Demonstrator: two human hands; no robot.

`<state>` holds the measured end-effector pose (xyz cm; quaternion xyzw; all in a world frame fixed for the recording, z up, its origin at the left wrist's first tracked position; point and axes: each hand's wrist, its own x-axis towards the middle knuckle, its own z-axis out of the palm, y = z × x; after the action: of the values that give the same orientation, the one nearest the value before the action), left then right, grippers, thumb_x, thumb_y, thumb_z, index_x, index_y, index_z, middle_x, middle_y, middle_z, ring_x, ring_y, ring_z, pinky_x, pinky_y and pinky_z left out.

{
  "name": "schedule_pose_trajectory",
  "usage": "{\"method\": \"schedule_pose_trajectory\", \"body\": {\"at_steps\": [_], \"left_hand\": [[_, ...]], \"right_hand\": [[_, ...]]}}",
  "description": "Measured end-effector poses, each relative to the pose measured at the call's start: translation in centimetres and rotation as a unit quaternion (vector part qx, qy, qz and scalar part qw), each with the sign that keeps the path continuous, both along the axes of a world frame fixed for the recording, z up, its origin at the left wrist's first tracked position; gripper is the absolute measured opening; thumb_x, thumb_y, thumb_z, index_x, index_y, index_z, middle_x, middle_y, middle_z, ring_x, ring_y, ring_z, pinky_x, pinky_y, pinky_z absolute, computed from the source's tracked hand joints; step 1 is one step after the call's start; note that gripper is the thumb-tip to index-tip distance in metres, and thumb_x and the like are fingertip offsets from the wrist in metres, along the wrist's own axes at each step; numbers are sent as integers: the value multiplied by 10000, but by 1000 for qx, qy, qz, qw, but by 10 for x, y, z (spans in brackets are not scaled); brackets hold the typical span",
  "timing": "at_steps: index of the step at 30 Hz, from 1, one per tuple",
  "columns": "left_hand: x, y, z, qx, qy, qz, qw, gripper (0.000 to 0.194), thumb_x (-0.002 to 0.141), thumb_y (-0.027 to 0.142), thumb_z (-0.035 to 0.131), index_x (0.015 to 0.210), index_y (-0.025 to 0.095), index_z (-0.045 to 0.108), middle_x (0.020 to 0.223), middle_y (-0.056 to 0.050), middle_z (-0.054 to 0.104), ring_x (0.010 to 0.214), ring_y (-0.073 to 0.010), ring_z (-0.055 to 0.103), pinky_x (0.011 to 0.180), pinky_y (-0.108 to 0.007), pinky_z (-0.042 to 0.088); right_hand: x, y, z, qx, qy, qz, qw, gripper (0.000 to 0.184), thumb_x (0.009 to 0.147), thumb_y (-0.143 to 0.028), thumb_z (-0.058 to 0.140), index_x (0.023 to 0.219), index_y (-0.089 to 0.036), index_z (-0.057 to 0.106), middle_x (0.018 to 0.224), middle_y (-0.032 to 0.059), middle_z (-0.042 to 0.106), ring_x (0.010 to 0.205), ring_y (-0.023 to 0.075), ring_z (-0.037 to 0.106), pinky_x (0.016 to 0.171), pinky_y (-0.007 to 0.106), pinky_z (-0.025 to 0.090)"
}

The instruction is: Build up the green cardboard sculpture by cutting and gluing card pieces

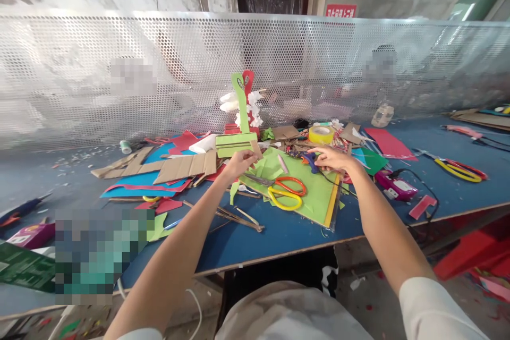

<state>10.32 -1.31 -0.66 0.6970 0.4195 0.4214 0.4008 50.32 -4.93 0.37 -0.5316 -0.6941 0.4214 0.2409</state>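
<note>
My left hand (241, 165) is closed, its fingertips pinching a small brown cardboard strip (257, 150) against the front of a light green box-like piece (235, 144). Behind that piece stand a tall green upright (240, 101) and a red one (248, 82), with white frilly bits around their lower part. My right hand (332, 159) has its fingers around a blue glue gun (312, 163), partly hidden by the fingers. Between my hands, scissors (285, 191) with one orange and one yellow handle lie on a green sheet (314, 207) with a pink stick (282, 164).
A yellow tape roll (321, 134), cardboard pieces (185, 169) and coloured paper scraps crowd the blue table (247, 244). To the right lie a purple box (396, 186) with a cord and more scissors (454, 167). A perforated metal screen (179, 74) runs along the back.
</note>
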Motion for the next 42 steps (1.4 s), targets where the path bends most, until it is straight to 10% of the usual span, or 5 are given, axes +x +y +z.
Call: {"method": "schedule_pose_trajectory", "body": {"at_steps": [13,18,23,30,42], "left_hand": [[0,-2,5,-16,-13,2,1000,319,741,474,787,811,170,721,644,-17,670,575,-141,620,503,-232,378],[2,-5,10,-62,-64,8,996,315,733,454,792,828,163,716,725,-30,698,636,-138,651,587,-238,446],[5,-8,17,-56,-115,18,992,356,725,486,806,844,164,712,747,-37,699,611,-123,608,571,-235,434],[-3,-11,36,15,-187,92,978,347,733,484,784,835,184,642,764,-14,664,651,-121,602,566,-222,420],[-1,-12,38,-6,-261,126,957,372,781,524,728,893,211,561,885,-23,708,881,-174,745,747,-252,537]], "right_hand": [[-45,-28,28,266,-188,-11,945,562,947,-455,691,1433,-175,660,823,24,657,711,181,560,677,285,408],[-114,-46,36,181,-223,210,935,582,882,-560,768,1385,-276,691,818,15,722,634,175,613,613,290,406],[-148,-59,29,196,-270,199,922,577,762,-585,866,1235,-279,740,902,66,755,735,243,701,598,315,407],[-137,-54,30,173,-260,192,930,342,860,-430,759,1142,-238,727,758,8,690,606,178,607,573,291,384],[-107,-45,31,155,-39,167,973,468,907,-484,699,1257,-217,542,947,9,660,706,140,561,670,272,495]]}}
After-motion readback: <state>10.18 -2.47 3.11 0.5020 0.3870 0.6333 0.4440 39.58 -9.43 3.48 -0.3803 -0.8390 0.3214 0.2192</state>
